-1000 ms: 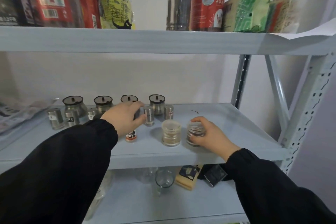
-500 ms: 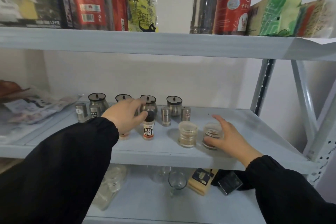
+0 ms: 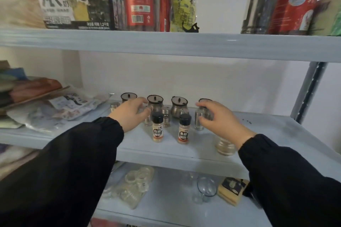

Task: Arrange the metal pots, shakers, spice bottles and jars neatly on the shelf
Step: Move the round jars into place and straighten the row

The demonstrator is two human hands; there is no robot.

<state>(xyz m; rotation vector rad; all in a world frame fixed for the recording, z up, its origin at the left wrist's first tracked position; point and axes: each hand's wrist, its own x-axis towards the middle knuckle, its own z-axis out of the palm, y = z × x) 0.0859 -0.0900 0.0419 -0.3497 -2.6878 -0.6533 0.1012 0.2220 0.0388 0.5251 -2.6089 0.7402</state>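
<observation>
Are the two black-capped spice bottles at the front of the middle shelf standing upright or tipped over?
Upright. Both black-capped spice bottles stand on their bases on the grey metal shelf, caps on top, labels reading vertically, neither hand touching them.

Four black-lidded metal pots [image 3: 179,107] upright along shelf [image 3: 184,155] back; shakers [image 3: 166,117] before them; two spice bottles [image 3: 157,127] and jar [image 3: 225,146] near front edge.

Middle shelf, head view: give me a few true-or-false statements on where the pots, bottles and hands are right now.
1. Two spice bottles stand upright in front of the metal pots. True.
2. The right hand is on a metal shaker. True.
3. The left hand holds a spice bottle. False: it reaches among the shakers behind them, touching neither bottle.
4. The glass jar sits at the back against the wall. False: it stands near the front edge, below the right wrist.
5. The spice bottles have red caps. False: both caps are black.
</observation>
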